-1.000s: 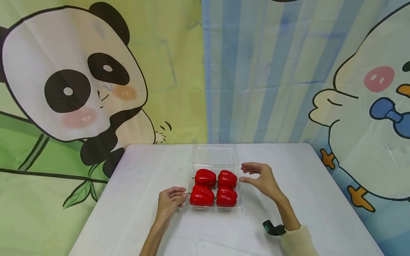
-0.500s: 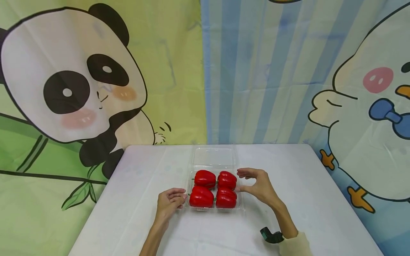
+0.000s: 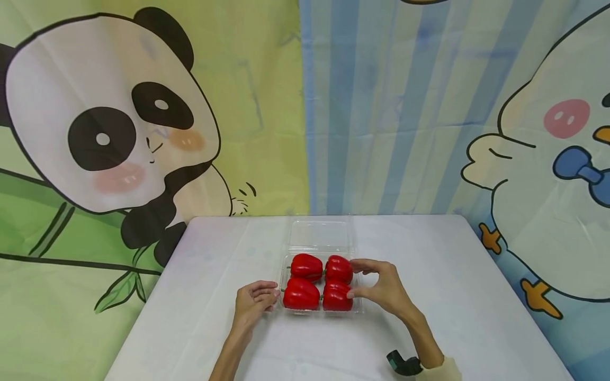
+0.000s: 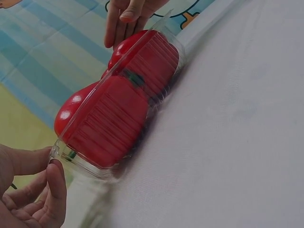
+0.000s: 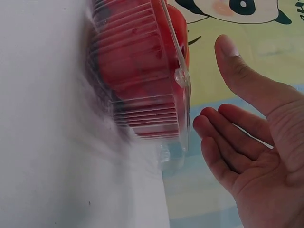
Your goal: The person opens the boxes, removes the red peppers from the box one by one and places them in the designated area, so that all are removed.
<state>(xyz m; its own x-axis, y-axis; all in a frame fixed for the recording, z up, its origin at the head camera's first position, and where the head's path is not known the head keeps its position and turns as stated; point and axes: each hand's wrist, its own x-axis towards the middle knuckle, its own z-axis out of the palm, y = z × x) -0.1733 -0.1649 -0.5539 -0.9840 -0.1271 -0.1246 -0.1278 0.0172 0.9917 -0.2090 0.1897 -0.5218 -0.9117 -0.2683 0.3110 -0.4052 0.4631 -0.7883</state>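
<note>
Red bell peppers, two in front (left one [image 3: 301, 294], right one [image 3: 336, 297]) and two behind (left one [image 3: 306, 266], right one [image 3: 339, 269]), sit in a clear plastic clamshell container [image 3: 305, 313]. Its lid [image 3: 319, 234] lies folded back on the far side. My left hand [image 3: 252, 304] pinches the container's left rim between thumb and finger, as the left wrist view shows. At the right side, my right hand [image 3: 387, 288] hovers by the two right peppers. Its thumb [image 5: 230, 52] and fingers stand apart with nothing between them, just off the rim in the right wrist view.
A white table [image 3: 200, 338] carries the container. A black curved device [image 3: 402, 364] is at my right wrist beside a cream sleeve [image 3: 440, 370]. Behind the table hangs a cloth printed with a panda [image 3: 105, 185] and a white bird [image 3: 548, 222].
My right hand has come left and nearer to me, from beside the back right corner to over the right rim at the peppers. The left hand and the container stay in place.
</note>
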